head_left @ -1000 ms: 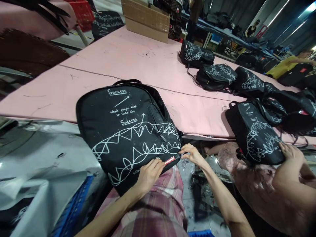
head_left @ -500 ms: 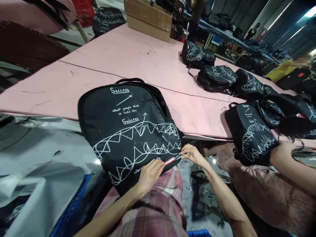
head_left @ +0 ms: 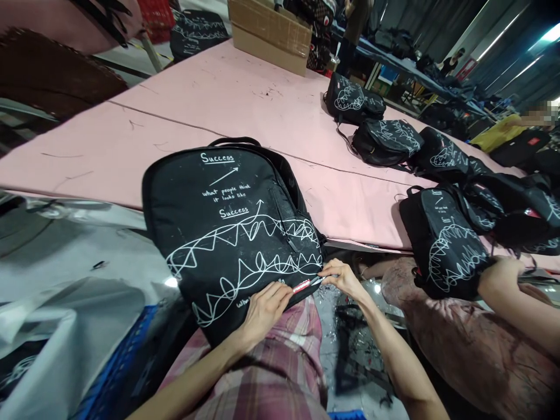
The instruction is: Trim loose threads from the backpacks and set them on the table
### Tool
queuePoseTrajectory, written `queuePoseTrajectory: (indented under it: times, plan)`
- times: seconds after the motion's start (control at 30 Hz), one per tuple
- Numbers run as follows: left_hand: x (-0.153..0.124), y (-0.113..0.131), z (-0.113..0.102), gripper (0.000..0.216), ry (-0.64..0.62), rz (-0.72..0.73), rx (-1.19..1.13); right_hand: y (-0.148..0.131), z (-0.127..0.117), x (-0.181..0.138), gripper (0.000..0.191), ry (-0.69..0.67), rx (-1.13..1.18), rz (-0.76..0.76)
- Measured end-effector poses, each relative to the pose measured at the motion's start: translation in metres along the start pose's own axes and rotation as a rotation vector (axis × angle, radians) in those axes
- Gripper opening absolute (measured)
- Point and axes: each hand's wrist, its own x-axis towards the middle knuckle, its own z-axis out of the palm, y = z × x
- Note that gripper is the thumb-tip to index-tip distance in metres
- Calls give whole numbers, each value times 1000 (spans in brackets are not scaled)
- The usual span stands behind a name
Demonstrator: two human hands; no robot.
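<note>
A black backpack [head_left: 227, 227] printed with white scribbles and the word "Success" lies half on the pink table [head_left: 245, 111] and half on my lap. My left hand [head_left: 265, 309] presses on the backpack's lower edge, fingers curled on the fabric beside a small red label [head_left: 301, 286]. My right hand [head_left: 343, 277] pinches something small, seemingly a zipper pull, at the backpack's bottom right corner just past the label.
A co-worker's arm [head_left: 516, 297] at the right holds another black backpack [head_left: 450, 245]. Several more black backpacks lie along the table's right side. A cardboard box [head_left: 271, 32] stands at the far end. A blue crate [head_left: 118, 361] and plastic sheeting sit at my lower left.
My hands have stayed on the backpack's lower edge. The co-worker's hand has shifted on the neighbouring backpack, and my view has drifted slightly.
</note>
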Motion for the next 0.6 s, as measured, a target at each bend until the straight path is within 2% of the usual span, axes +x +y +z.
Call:
queuePoseTrajectory:
  times: [0.27,0.6]
  plan:
    - [0,-1,1,18,1,3,-35,-4,1,0,18,-35,15,19]
    - [-1,-1,3,16,62,24,-32,2,0,-5,24,10,-60,-108]
